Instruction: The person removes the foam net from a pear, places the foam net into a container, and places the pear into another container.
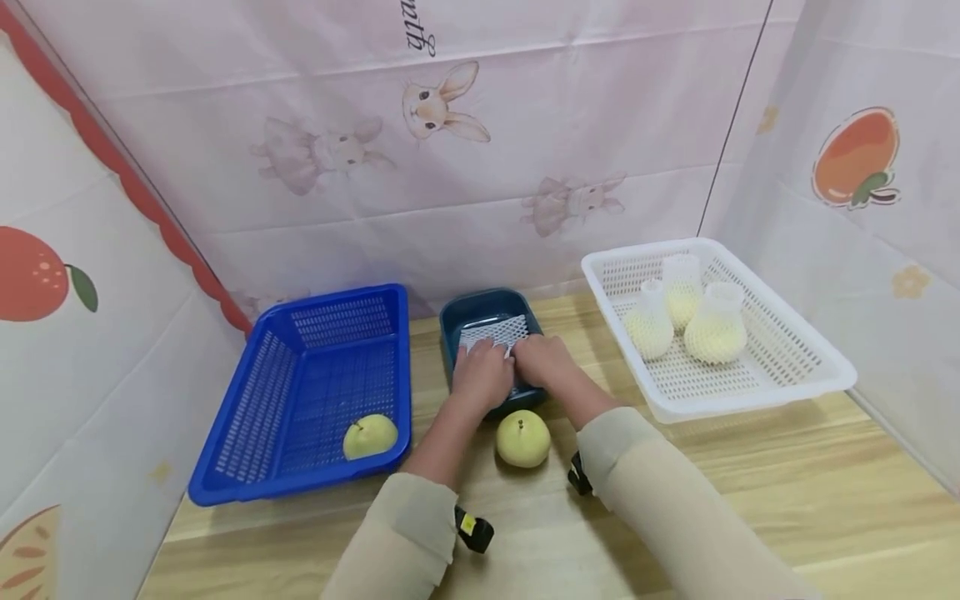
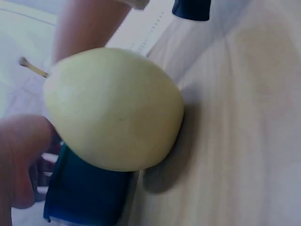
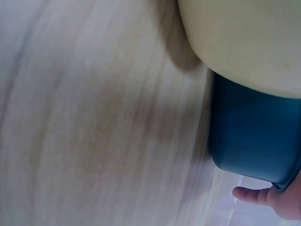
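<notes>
A white foam net sleeve [image 1: 495, 332] lies over a small dark teal container [image 1: 450, 317]. My left hand [image 1: 483, 375] has its fingers curled at the sleeve's near edge and pinches it. Close beside it, my right hand [image 1: 542, 360] pinches the same sleeve at its right side; the fingertips of both are largely hidden. In front of the container a pale yellow pear [image 1: 522, 439] sits on the table, between my forearms. The left wrist view shows this pear [image 2: 115, 110] large, stem to the left. One finger [image 3: 254, 195] of the right hand sticks out past the container's rim.
On the left stands a blue basket [image 1: 300, 475] with one pear [image 1: 370, 437] in its near corner. A white basket [image 1: 750, 404] at the right holds three pears in foam nets [image 1: 712, 329]. Printed cloth walls [image 1: 480, 200] enclose the wooden table [image 1: 795, 483].
</notes>
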`<state>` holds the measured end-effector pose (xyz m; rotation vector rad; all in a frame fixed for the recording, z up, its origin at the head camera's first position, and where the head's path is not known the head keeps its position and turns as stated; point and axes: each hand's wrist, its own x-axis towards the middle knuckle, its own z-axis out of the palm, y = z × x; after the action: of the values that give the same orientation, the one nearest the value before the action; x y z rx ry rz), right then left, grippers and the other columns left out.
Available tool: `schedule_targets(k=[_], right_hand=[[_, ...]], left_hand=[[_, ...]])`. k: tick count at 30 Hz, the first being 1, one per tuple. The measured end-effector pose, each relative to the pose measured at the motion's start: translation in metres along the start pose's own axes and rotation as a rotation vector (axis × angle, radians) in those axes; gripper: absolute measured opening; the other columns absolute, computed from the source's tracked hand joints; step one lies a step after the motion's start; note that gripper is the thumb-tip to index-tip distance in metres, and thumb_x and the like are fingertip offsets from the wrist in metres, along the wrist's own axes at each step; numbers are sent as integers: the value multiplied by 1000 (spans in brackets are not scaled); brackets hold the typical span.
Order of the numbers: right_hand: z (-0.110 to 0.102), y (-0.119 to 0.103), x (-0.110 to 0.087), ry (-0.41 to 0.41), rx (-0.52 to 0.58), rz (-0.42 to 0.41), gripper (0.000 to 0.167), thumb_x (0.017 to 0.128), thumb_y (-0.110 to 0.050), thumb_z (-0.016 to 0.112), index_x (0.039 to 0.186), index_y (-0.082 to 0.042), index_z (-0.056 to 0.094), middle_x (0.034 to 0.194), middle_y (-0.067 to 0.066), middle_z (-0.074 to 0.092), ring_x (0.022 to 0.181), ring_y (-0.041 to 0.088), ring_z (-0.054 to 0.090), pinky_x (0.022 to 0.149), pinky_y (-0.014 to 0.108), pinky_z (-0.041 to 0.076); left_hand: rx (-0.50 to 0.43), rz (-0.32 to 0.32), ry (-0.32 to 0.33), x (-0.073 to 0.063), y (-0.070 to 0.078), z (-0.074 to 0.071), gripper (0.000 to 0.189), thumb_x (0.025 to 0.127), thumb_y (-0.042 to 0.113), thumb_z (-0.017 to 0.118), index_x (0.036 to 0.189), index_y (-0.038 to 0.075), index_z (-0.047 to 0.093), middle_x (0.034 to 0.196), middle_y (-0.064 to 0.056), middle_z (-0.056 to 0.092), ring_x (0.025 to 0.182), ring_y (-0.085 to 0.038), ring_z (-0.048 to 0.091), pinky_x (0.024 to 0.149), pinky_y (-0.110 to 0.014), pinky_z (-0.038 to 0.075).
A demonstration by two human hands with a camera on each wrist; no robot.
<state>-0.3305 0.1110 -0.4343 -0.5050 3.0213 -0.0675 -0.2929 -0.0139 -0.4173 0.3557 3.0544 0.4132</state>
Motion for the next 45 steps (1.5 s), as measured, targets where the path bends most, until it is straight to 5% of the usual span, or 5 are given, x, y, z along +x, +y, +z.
schedule_targets(k=[6,12,20,35,45], right_hand=[[-3,3,-2,-32,-1,8,23,98,-20,55,113,-9,69,114,12,69,106,29,62,90,52,52],[-3,4,-1,-11,13,-31,17,94,-16,57,97,-16,74,102,9,71,94,26,65,78,49,54],[-8,-2,3,-2,-1,-36,21,96,-22,55,102,-15,74,101,8,72,91,25,64,80,47,53],[-4,-2,-7,134,78,-49,24,94,-18,57,110,-16,75,110,8,73,107,30,64,98,56,45],[-10,5,-19,337,185,-123,21,91,-13,60,105,-11,76,109,7,73,108,28,65,100,50,46]], left_hand=[[-528,218,206,-43,-4,-7,37,105,35,46,121,10,70,135,-7,61,131,-21,52,110,-41,41],[-811,320,231,-80,-16,2,27,100,29,58,111,10,73,115,2,71,114,-13,62,97,-33,51],[-716,399,257,-107,-23,10,22,91,27,71,109,14,74,120,8,68,118,-9,60,104,-34,47],[-706,383,262,-108,-18,22,14,93,21,70,103,13,76,112,7,71,111,-8,64,98,-30,51],[-798,359,249,-106,-18,23,13,93,20,69,101,12,76,110,6,72,109,-8,65,97,-29,52]])
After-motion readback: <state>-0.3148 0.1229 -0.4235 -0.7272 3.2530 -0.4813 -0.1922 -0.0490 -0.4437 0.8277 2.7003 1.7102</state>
